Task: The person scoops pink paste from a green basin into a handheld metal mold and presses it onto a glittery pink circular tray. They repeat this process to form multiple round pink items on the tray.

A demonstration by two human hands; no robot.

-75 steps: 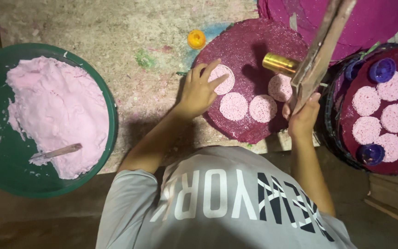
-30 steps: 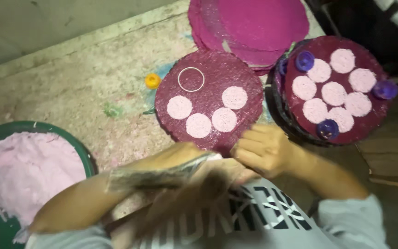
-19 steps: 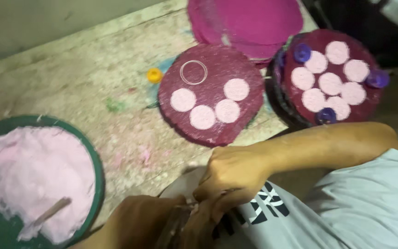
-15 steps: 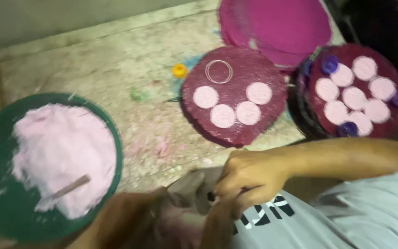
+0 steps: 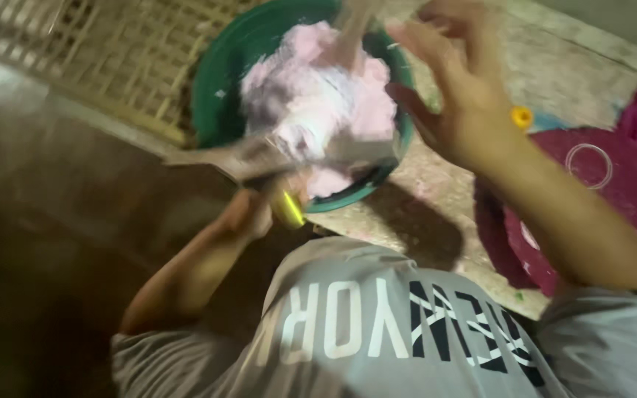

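A person in a grey shirt (image 5: 377, 324) is leaning over a green bowl (image 5: 219, 88) heaped with pink dough (image 5: 318, 96), seen from above in a badly motion-blurred view. The left hand (image 5: 248, 214) is closing around the lower end of a flat, pale blade (image 5: 259, 155) that is lying across the bowl's near rim; a small yellow-gold piece (image 5: 289, 208) is showing just beside the fist, and whether the hand is gripping it too cannot be told. The right hand (image 5: 451, 88) is hovering above the bowl's right side with fingers (image 5: 425, 40) spread wide and nothing visibly in it. A blurred stick (image 5: 355, 22) is rising from the dough and is cut off by the top edge. To the right, on the speckled floor (image 5: 436, 191), a dark pink disc (image 5: 613, 191) is lying partly hidden behind the right forearm, bearing a faint ring mark (image 5: 588, 165); a small orange cap (image 5: 522, 116) is sitting just above it. A woven cane panel (image 5: 97, 59) is filling the upper left, and the lower left is too dark to make out.
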